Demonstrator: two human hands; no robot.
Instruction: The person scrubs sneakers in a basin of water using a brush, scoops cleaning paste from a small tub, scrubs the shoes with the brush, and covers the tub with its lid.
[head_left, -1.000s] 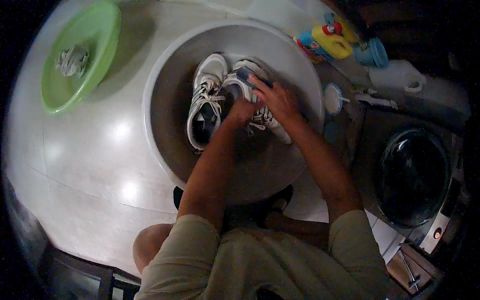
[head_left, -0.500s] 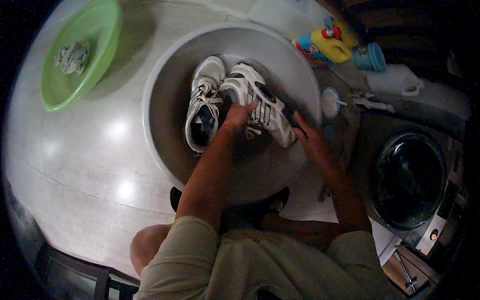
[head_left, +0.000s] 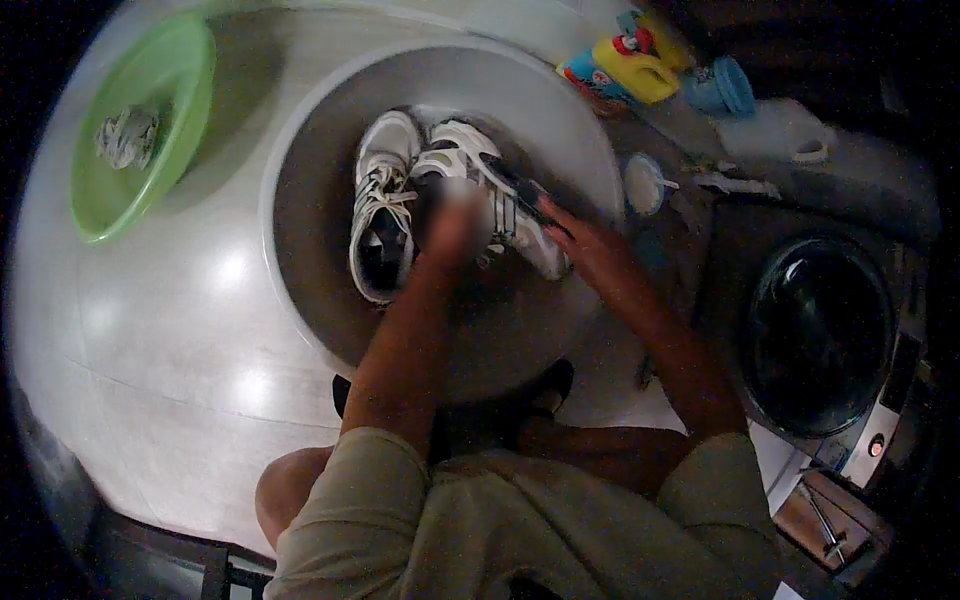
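Observation:
Two white and grey sneakers lie in a large grey basin point(head_left: 285, 285). The left sneaker point(head_left: 385, 150) rests sole down with its laces loose and its dark opening toward me. The other sneaker point(head_left: 455, 140), with dark stripes, is tipped on its side. My left hand point(head_left: 455, 228), smeared in the view, is closed around the tipped sneaker near its opening. At that shoe's sole edge, my right hand point(head_left: 585, 240) has its fingers closed on a narrow dark brush-like object point(head_left: 527, 190), pressed against the sole. The fingers partly hide this object, so its exact kind is unclear.
A green basin point(head_left: 85, 215) holding a crumpled greyish cloth point(head_left: 128, 137) stands at upper left. Right of the grey basin are a yellow bottle point(head_left: 635, 70), a blue cup point(head_left: 720, 90), a whitish jug point(head_left: 790, 132), a small tub point(head_left: 642, 185) and a dark round-doored appliance point(head_left: 820, 335).
My right hand has slid up and left along the tipped sneaker's sole with the dark object. My left hand stays at the shoe. The whole view has shifted slightly.

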